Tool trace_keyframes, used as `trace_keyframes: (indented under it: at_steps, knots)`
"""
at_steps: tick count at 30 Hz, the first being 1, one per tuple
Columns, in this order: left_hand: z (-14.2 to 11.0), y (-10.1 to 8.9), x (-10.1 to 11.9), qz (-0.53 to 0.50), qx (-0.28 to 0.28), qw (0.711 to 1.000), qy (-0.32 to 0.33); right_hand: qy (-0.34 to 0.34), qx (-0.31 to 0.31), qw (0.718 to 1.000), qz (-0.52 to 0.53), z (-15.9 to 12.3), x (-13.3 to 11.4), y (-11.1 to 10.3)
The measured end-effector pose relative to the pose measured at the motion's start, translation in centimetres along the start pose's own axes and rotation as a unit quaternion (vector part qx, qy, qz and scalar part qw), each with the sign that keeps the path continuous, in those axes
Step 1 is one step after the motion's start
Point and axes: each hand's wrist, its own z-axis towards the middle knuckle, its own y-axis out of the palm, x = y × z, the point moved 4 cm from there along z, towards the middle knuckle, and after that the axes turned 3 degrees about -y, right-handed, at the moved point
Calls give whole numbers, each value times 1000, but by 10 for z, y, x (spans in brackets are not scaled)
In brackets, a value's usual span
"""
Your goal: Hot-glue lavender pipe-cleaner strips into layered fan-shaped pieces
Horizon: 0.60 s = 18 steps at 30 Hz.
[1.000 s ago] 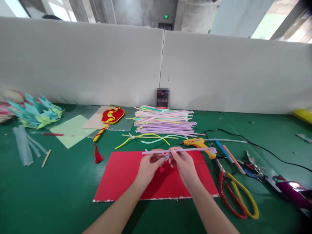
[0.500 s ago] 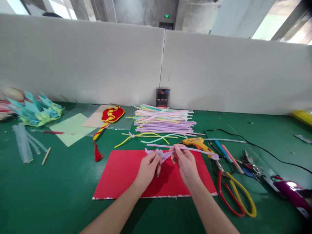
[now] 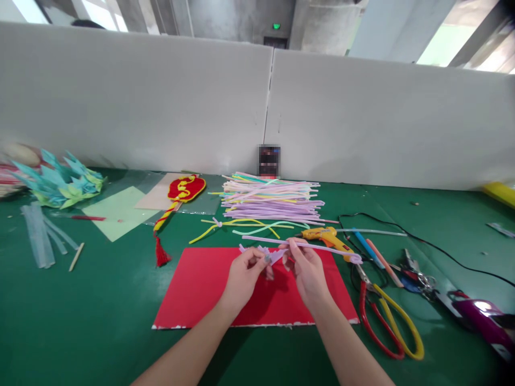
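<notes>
Above a red board (image 3: pixel 209 289), my left hand (image 3: pixel 246 276) is closed on a small bundle of bent lilac pipe cleaners (image 3: pixel 277 257); the fingers hide part of it. My right hand (image 3: pixel 308 268) pinches the bundle's other side. Across the top of its fingers runs a long lilac pipe cleaner (image 3: pixel 265 240), curled into a loop at its right end near the glue gun (image 3: pixel 330 236). Behind the hands lies a thick pile of pastel pipe cleaners (image 3: pixel 273 201), mostly lilac on the near side. Yellow and mint pipe cleaners (image 3: pixel 261 228) lie loose in front of it.
Right of the board are red-and-yellow-handled pliers or scissors (image 3: pixel 386 316), keys (image 3: pixel 418 276) and a purple tool (image 3: pixel 483 316). At left sit a red fan-shaped ornament (image 3: pixel 186 187), green paper (image 3: pixel 120 214), glue sticks (image 3: pixel 38 236) and a teal folded-paper piece (image 3: pixel 60 179). A white partition (image 3: pixel 161 102) stands behind.
The fingers of my left hand have shifted slightly right over the lilac bundle, the thumb nearer my right hand. My right hand and the long pipe cleaner stay in place.
</notes>
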Motion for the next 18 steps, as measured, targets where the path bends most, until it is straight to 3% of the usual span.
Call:
trace_keyframes:
  at_steps: [6, 12, 15, 18]
  knots:
    - [-7, 5, -10, 49, -61, 996, -45, -8, 1, 1000, 0, 1, -2, -1]
    - [-26, 26, -11, 98, -96, 990, -36, -6, 3, 1000, -4, -1, -2, 3]
    - [-37, 41, -9, 65, -110, 992, -12, -26, 1, 999, -39, -6, -7, 8]
    - [-41, 52, -12, -61, -79, 994, -33, -106, 24, 986, -129, -10, -22, 13]
